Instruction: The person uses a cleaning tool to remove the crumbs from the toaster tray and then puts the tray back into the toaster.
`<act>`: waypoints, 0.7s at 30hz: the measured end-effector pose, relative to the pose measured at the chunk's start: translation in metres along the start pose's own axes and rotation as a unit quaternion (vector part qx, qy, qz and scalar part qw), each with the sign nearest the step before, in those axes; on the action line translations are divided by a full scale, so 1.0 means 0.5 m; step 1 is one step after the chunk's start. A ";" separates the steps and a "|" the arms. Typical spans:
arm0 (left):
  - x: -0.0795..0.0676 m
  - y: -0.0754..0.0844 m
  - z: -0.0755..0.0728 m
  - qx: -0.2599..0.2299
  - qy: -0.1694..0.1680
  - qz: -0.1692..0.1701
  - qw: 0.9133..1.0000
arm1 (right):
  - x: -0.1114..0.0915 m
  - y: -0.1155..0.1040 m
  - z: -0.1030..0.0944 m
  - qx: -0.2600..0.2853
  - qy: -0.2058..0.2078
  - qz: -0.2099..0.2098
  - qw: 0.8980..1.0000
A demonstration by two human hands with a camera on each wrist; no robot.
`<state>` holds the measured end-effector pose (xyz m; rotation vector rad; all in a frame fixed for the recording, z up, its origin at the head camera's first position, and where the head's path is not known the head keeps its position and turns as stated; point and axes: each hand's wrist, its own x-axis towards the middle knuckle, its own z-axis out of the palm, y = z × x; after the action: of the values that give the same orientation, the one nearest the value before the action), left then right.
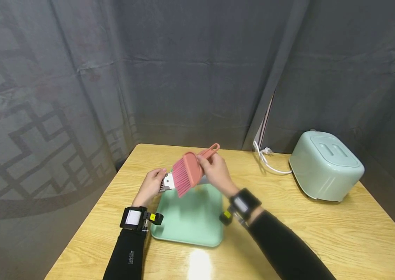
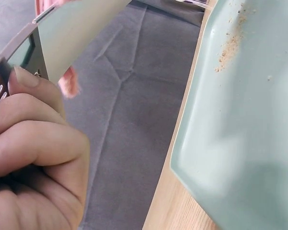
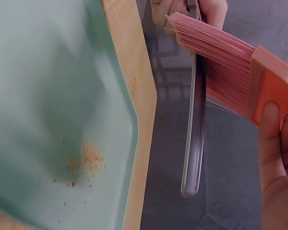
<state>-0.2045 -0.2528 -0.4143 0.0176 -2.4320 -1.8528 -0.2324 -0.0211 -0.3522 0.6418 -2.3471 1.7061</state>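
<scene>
My left hand (image 1: 150,186) grips the slotted grey end of a flat dustpan (image 1: 169,181), held over the far left part of a pale green tray (image 1: 190,225). In the right wrist view the dustpan (image 3: 194,143) appears nearly edge-on. A pink hand brush (image 1: 193,169) is pinched near the base of its handle by my right hand (image 1: 216,174). Its bristles point left and down and overlap the dustpan. Brown crumbs (image 3: 89,158) lie in a small heap with scattered bits on the tray; much of the dustpan is hidden behind the brush in the head view.
A mint green toaster (image 1: 327,167) stands at the right on the wooden table (image 1: 288,233). Its white cord (image 1: 265,159) curls off to the left near the back edge. Grey curtains (image 1: 201,77) hang behind and beside the table.
</scene>
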 end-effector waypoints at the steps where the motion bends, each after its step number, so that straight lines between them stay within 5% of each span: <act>1: 0.000 -0.001 0.001 -0.002 0.000 -0.001 1.000 | 0.000 0.001 -0.004 0.000 0.002 0.002 1.000; 13: -0.001 0.001 -0.003 -0.018 -0.004 -0.006 1.000 | -0.008 0.016 -0.072 0.000 0.041 0.011 0.999; 21: -0.029 0.048 -0.009 -0.014 -0.017 -0.005 1.000 | -0.031 -0.027 -0.117 -0.022 0.073 0.018 0.997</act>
<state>-0.1890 -0.2497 -0.3907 -0.0040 -2.4308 -1.9064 -0.2192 0.0339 -0.3271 0.4529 -2.3011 1.6506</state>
